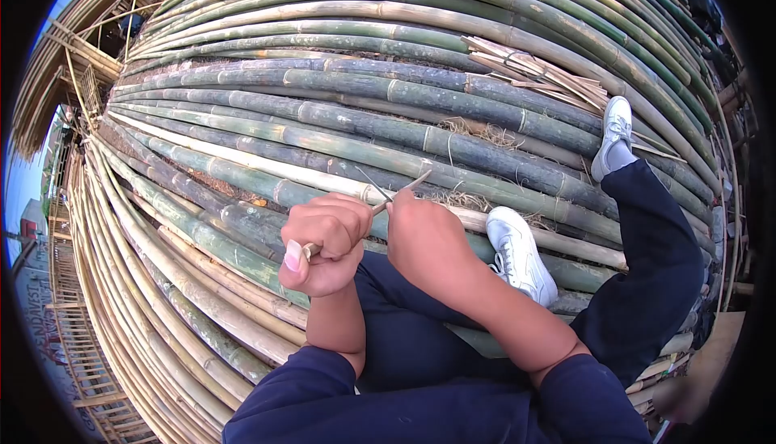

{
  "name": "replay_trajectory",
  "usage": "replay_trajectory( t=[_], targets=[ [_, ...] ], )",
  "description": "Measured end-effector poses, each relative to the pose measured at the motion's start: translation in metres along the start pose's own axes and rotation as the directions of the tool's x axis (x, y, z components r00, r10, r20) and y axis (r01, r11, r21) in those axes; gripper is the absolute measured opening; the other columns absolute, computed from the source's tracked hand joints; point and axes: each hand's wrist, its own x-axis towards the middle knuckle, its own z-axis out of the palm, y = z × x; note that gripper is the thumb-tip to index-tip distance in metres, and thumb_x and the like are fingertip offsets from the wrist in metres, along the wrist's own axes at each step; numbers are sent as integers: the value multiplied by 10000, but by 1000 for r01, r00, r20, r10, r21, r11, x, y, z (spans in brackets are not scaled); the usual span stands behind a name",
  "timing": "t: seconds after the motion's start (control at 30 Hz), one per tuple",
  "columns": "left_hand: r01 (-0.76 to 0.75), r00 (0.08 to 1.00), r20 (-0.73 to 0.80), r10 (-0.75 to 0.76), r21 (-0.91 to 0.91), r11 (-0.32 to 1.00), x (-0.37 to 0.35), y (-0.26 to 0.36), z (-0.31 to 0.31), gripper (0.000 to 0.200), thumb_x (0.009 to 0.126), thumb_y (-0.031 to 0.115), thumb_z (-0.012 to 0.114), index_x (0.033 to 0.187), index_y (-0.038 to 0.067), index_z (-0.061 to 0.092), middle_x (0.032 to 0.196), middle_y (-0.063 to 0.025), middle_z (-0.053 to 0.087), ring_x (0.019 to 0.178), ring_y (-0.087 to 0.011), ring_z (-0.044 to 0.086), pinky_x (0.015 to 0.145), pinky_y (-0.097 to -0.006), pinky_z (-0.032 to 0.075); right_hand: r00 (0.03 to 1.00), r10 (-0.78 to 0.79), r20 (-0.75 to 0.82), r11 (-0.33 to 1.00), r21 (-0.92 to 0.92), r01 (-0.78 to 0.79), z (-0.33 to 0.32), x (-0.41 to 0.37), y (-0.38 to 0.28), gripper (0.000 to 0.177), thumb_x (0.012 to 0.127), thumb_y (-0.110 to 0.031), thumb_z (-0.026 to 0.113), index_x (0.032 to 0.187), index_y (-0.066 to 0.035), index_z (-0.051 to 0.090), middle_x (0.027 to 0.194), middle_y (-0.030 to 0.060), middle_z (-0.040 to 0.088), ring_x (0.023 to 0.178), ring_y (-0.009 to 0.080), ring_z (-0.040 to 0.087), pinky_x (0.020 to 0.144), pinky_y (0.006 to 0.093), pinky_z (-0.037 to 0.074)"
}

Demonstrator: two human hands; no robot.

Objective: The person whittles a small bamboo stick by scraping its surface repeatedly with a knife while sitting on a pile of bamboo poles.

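My left hand [327, 242] is closed in a fist around a thin bamboo stick [309, 251]. One end of the stick pokes out by the thumb, and its other side leaves the fist toward my right hand. My right hand [428, 238] is closed close beside it, fingers curled, mostly seen from the back. From between the hands a narrow dark blade [372, 183] points up and left, crossing the stick. It looks like a knife, though its handle is hidden in my right hand. A pale pointed tip [419, 179] sticks out above the right knuckles.
Long green and tan bamboo poles [339, 108] lie side by side beneath me. A bundle of split bamboo strips [533, 68] rests on them at the upper right. Dry shavings [481, 133] are scattered between poles. My white shoes [517, 254] are on the poles.
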Motion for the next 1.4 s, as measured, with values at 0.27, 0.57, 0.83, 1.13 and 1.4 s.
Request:
replay_trajectory(
  t=[0.27,0.57,0.83,1.13,1.4],
  targets=[
    [-12,999,-45,10,-38,999,-2,2,-8,539,886,430,464,516,85,276,430,8,226,345,-120,173,353,-275,142,994,91,-52,995,-27,-92,49,1,25,117,772,2,598,843,49,517,634,217,635,619,363,692,555,412,570],
    [-26,999,20,27,-73,997,2,0,-8,533,925,384,434,512,90,268,427,1,232,335,-121,173,349,-274,139,994,107,1,977,183,-106,13,-10,4,111,824,1,573,879,95,549,675,270,635,671,425,677,626,461,565],
    [5,993,121,4,-69,998,2,1,-5,543,936,380,440,511,88,268,423,0,240,326,-119,183,340,-269,149,990,88,113,980,169,-107,-9,-20,-5,130,885,-32,550,886,97,541,741,292,643,717,438,670,670,488,554],
    [-15,997,79,22,-90,996,3,2,-10,557,938,396,445,507,91,267,416,7,227,322,-114,158,333,-269,145,995,80,51,986,140,-86,-3,-24,-13,124,904,-42,550,875,74,519,690,260,634,652,409,672,580,460,554],
    [-44,991,119,61,-143,989,4,0,-9,475,924,277,442,522,109,255,413,22,222,311,-99,158,320,-243,152,995,68,-69,983,177,-55,19,-19,2,180,932,-62,540,822,73,495,593,264,576,571,434,616,540,491,502]
  ],
)
